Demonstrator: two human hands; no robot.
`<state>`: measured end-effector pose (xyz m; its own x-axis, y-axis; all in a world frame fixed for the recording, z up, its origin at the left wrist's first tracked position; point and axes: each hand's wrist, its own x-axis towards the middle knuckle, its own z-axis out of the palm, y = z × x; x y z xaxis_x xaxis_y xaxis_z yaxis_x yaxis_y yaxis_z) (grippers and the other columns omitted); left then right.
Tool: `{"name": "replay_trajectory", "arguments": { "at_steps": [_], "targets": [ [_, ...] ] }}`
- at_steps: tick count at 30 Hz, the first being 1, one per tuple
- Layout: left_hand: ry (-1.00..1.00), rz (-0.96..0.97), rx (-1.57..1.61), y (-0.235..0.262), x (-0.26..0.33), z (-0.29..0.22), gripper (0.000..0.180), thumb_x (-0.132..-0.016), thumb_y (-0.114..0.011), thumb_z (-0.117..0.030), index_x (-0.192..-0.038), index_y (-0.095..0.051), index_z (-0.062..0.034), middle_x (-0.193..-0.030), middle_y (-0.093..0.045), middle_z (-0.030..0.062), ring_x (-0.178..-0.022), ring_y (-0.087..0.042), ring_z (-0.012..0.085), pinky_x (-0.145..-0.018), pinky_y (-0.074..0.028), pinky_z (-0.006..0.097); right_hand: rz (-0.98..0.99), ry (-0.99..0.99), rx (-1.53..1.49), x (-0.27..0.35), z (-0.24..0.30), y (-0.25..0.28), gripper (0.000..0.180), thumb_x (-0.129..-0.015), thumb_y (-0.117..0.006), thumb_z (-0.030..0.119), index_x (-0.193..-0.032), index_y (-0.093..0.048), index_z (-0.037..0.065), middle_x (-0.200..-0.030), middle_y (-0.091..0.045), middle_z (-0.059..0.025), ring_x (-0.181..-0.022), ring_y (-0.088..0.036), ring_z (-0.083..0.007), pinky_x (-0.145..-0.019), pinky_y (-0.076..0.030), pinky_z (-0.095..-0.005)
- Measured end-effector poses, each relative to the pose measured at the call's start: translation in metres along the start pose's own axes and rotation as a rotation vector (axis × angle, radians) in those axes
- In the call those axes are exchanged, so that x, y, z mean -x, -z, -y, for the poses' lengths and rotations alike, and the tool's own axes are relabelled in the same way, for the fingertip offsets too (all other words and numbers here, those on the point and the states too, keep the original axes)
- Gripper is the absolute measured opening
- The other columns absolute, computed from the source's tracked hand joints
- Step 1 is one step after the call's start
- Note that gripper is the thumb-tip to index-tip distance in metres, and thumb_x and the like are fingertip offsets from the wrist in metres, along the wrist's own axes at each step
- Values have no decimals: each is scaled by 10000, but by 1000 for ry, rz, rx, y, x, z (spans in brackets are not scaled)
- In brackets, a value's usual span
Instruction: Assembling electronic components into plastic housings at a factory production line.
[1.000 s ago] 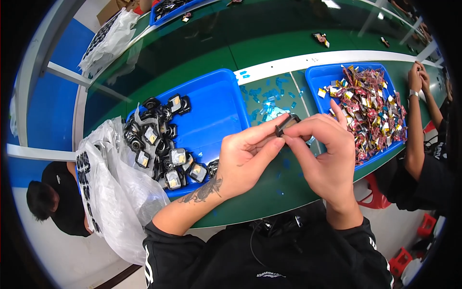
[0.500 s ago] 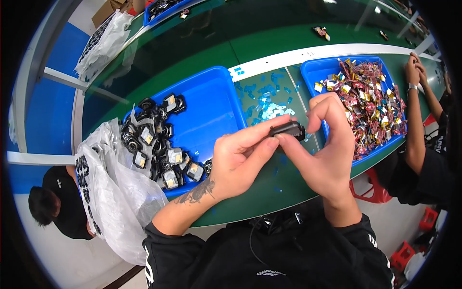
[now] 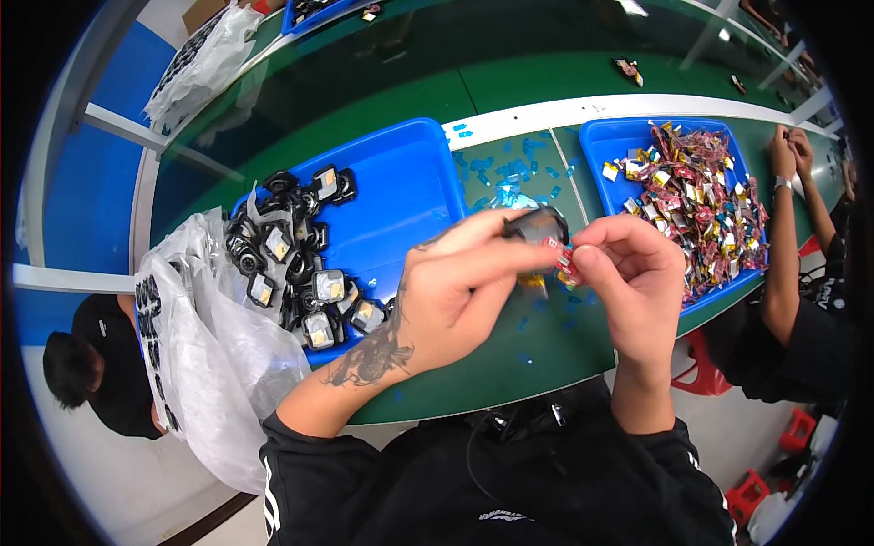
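Observation:
In my left hand (image 3: 460, 287) is a small black plastic housing (image 3: 539, 224), with its rounded face tilted up. The fingers wrap round it and the index finger stretches toward the right hand. My right hand (image 3: 635, 284) pinches a small red circuit piece (image 3: 566, 264) between thumb and index finger, right beside the housing. A yellowish, blurred part (image 3: 534, 288) hangs below the left fingers. Whether the red piece touches the housing, I cannot tell. Behind both hands lie scattered small blue film pieces (image 3: 510, 187) on the green table (image 3: 482, 378).
At left, a blue tray (image 3: 401, 173) contains several black housings (image 3: 328, 285), with a clear plastic bag (image 3: 218, 337) over its near corner. To the right stands another blue tray (image 3: 605, 136) heaped with red, white and yellow circuit pieces (image 3: 701, 196). A co-worker's hands (image 3: 790, 150) are beyond it.
My right hand now pinches a red circuit piece; before, its thumb was at the black housing. The housing has tilted up in my left hand, whose index finger now reaches right.

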<state>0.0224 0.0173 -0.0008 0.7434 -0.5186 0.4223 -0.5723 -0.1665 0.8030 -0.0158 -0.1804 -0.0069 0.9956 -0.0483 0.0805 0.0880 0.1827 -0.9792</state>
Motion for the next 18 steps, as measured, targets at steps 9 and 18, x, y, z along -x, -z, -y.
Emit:
{"name": "replay_trajectory", "arguments": {
  "at_steps": [9,18],
  "targets": [
    [-125,-41,-221,-2,-3,-1,307,-726,-731,69,-1022,-723,-12,-1010,-696,120,-817,-696,218,-684,-551,270,109,-65,-83,-1,-2,3,65,-905,-638,-11,-959,-644,-48,-861,-666,-51,-764,-623,-78,-681,-509,-198],
    [441,45,248,-3,-1,-13,117,-838,-713,13,-950,-709,46,-909,-686,95,-761,-633,95,-622,-495,217,47,90,254,9,-5,0,68,-936,-609,55,-944,-592,-10,-912,-586,-31,-823,-565,-68,-673,-480,-209]
  ]
}}
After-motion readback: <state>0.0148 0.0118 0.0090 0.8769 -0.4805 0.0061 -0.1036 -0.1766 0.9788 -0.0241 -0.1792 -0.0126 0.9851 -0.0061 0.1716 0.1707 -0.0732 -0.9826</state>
